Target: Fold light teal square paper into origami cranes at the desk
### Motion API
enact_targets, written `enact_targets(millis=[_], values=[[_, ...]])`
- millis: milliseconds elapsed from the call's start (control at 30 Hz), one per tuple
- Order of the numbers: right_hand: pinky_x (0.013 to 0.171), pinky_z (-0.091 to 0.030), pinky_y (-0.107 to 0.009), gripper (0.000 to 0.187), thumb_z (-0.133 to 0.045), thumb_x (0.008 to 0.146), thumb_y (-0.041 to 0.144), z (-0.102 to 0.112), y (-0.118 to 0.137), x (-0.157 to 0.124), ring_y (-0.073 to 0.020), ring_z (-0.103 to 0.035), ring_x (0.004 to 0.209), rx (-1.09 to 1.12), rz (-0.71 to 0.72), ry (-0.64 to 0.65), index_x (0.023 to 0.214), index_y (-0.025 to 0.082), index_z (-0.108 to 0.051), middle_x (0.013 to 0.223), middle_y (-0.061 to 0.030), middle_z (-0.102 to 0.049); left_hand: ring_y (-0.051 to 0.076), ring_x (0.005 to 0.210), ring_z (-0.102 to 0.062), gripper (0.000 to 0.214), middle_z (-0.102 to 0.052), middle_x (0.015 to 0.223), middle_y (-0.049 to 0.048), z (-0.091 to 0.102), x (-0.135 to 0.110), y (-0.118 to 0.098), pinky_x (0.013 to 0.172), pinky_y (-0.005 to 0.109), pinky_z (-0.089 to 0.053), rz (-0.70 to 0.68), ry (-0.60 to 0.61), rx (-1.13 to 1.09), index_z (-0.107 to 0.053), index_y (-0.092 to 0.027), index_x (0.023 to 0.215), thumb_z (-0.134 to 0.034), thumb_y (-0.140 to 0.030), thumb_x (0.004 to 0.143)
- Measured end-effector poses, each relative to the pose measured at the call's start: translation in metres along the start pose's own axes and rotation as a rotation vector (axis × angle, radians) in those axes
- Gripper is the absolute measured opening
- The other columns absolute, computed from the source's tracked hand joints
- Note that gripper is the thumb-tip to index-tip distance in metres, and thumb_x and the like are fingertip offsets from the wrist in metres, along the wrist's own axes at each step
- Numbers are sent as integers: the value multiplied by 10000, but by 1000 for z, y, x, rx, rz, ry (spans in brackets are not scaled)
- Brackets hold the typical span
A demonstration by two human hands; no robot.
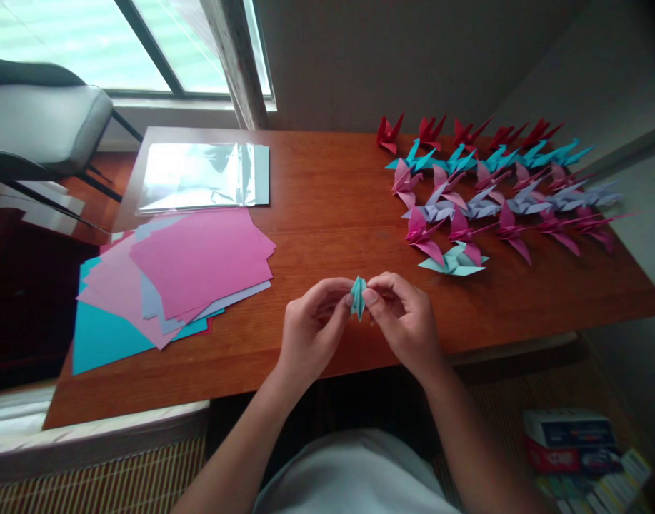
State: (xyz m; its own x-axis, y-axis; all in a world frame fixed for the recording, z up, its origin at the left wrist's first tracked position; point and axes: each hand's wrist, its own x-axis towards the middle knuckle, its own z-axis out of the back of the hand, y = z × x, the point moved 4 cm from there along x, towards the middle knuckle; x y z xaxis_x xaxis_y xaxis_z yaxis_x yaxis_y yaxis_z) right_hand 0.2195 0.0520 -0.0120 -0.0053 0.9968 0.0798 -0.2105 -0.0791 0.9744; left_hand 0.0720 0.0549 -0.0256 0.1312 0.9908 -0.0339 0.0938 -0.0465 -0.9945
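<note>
Between my two hands, above the table's near edge, is a small light-teal piece of folded origami paper [358, 298], seen narrow end on with several pleats. My left hand [317, 320] pinches its left side between thumb and fingers. On the other side, my right hand [405, 318] pinches its right edge the same way. A light-teal paper crane [456, 260] rests on the table just beyond my right hand. Behind it stand rows of folded cranes: magenta [423, 235], lavender [437, 207], pink [405, 184], bright blue [458, 160] and red [389, 134].
Coloured paper sheets [203, 260] lie fanned out on the left of the wooden table [327, 207]. Beyond them is a shiny clear packet of paper [198, 175]. A chair [43, 121] stands by the window at left; boxes [571, 439] sit low at right.
</note>
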Motion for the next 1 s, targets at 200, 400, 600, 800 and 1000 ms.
enact_targets(millis=[200,400,600,800,1000], values=[[652,-538,-266,109,-578,969,272,-1,6,-3,-139,-631,698,-108,94,3,879,236,-630,813,1,-649,173,781,-741,143,-765,935,65,-1,-2,0,686,247,-593,-76,8,91,-676,-190,1038,-653,-282,930],[680,-516,-294,98,-558,949,206,1,18,-3,-163,-625,710,-342,231,10,882,237,-623,771,-10,-648,145,764,-697,75,-739,879,31,0,-4,-9,717,243,-563,-282,-72,450,-655,-207,972,-586,-195,943],[651,-519,-299,90,-565,942,213,5,14,-5,-179,-652,694,-405,230,-109,887,244,-630,780,-24,-686,127,734,-614,49,-648,867,32,3,-4,-15,635,217,-516,-411,-180,575,-674,-201,899,-634,-174,906],[611,-504,-277,55,-605,897,201,4,12,-6,-161,-639,637,-488,187,-98,933,237,-582,775,-14,-673,125,743,-652,112,-681,873,32,-3,-8,-14,683,215,-529,-482,-184,665,-683,-205,975,-605,-143,924],[628,-456,-284,52,-559,938,207,3,23,-4,-165,-622,646,-665,254,-42,890,226,-564,746,-25,-655,135,765,-674,140,-715,899,50,-9,-13,-12,699,215,-516,-538,-173,787,-680,-204,1014,-591,-131,934]])
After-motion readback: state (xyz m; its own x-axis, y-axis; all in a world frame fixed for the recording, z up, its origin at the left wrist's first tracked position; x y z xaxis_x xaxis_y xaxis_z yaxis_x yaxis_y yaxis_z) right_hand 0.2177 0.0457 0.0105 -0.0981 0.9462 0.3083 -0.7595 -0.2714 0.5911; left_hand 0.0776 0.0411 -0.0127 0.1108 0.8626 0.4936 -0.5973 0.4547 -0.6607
